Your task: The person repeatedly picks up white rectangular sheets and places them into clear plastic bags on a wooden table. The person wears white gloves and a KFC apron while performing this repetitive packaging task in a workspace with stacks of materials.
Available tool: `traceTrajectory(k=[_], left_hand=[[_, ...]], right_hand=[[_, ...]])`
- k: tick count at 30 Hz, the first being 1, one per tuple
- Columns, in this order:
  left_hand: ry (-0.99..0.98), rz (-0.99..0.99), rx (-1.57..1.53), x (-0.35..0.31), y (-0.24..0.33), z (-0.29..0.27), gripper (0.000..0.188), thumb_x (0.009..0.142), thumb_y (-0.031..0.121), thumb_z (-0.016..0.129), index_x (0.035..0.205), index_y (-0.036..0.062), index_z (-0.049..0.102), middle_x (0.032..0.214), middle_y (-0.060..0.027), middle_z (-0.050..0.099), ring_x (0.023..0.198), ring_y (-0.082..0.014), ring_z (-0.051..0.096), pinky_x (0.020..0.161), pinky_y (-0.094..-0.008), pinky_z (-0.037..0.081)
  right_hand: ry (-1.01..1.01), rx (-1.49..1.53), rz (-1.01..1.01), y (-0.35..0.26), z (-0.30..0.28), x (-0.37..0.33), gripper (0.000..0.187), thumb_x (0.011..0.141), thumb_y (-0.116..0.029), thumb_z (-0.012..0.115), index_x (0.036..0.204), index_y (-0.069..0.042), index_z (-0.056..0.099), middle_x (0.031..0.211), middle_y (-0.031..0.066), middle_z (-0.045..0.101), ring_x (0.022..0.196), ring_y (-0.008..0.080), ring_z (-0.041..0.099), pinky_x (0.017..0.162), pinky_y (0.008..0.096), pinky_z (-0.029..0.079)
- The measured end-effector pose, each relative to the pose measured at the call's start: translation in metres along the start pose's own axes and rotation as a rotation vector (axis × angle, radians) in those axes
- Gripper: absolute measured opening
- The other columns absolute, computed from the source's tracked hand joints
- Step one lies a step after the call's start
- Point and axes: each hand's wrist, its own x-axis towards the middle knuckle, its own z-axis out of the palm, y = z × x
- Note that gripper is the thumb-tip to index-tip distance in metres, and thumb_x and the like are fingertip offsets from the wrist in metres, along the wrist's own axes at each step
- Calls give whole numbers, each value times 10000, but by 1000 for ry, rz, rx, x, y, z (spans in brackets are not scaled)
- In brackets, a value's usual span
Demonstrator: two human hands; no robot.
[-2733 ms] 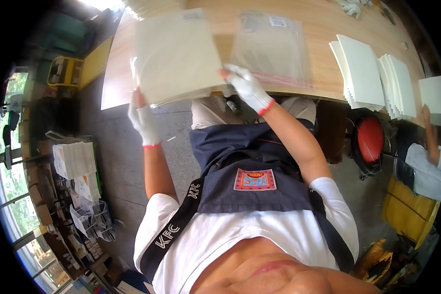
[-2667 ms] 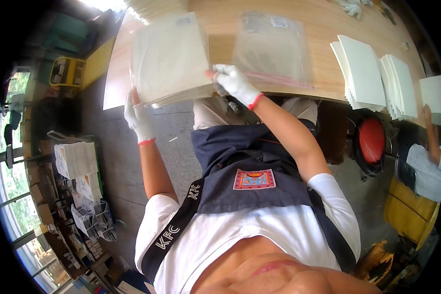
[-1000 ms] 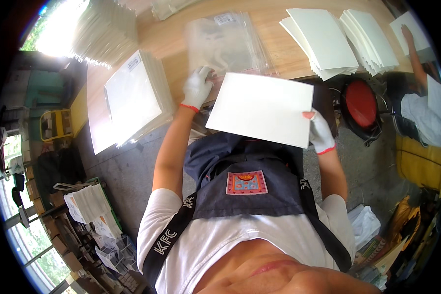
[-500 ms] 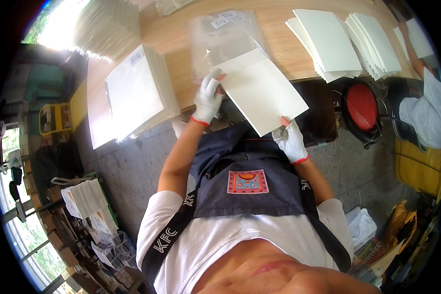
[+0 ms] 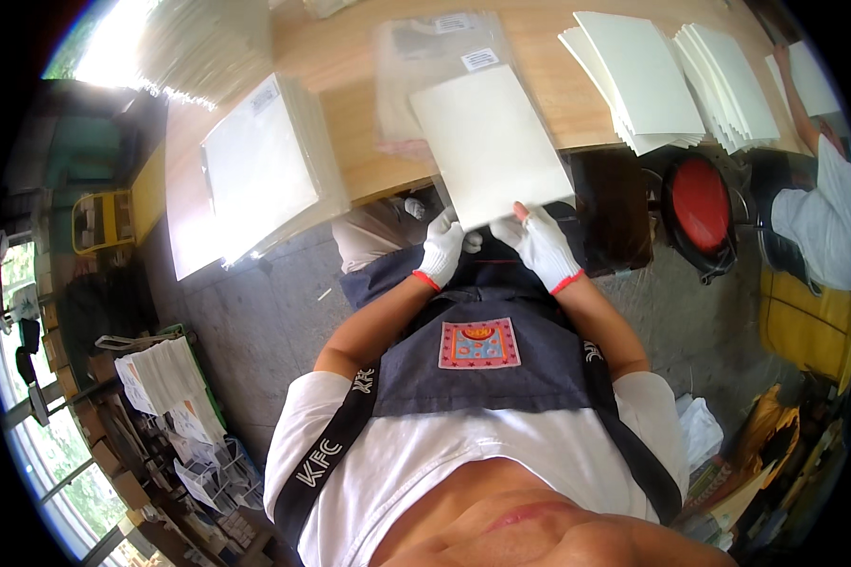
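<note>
A white rectangular board (image 5: 492,142) tilts out over the table's near edge, its far end over clear plastic bags (image 5: 402,94) with small labels. My right hand (image 5: 544,250), in a white glove with a red cuff, grips the board's near edge, thumb on top and fingers beneath. At the near left corner is my left hand (image 5: 443,250), gloved alike, its fingers curled at the edge and partly hidden.
Left on the wooden table (image 5: 350,156) lies a stack of clear-wrapped white boards (image 5: 260,156). Fanned white boards (image 5: 638,80) lie at the right. A red stool (image 5: 698,203) stands below them, near another person's sleeve (image 5: 823,213).
My left hand has come down from the board's far left side to its near corner. The board has turned straighter, and my right hand has shifted slightly left.
</note>
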Motion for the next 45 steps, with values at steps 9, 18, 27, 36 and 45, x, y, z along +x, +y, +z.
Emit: traceTrajectory(k=[9,18,27,36,45], left_hand=[[-6,-93,132,11,34,-35,258,961,160,456,1152,-5,507,1031,-104,648,723,-169,638,639,-289,559],[70,-182,178,6,52,-52,231,952,242,523,1011,31,594,815,-50,660,639,-108,612,582,-220,511],[65,-77,74,5,45,-54,230,929,220,544,946,-1,605,861,-73,658,656,-107,594,582,-236,496],[286,556,1062,-11,53,-77,206,825,83,632,1025,126,654,929,-55,653,765,-212,627,646,-290,488],[59,1400,1369,19,74,-48,194,683,72,727,847,66,624,935,-42,648,873,-265,608,715,-360,490]], right_hand=[[-251,-275,48,4,29,5,290,985,-168,410,1224,-27,494,910,117,641,745,210,657,656,325,556],[-264,-1934,-942,8,80,37,179,869,-276,562,943,-118,523,722,109,659,647,272,658,518,391,496],[-574,-1062,-454,-18,46,32,73,871,-112,570,910,-63,534,671,93,642,583,163,641,529,295,510],[-105,-1977,74,-89,-202,-2,217,822,-185,523,904,-28,648,936,152,658,901,270,624,753,423,502],[-48,-1861,-1516,-84,-42,48,508,573,-102,757,1056,-155,608,1132,14,549,1053,245,535,857,382,446]])
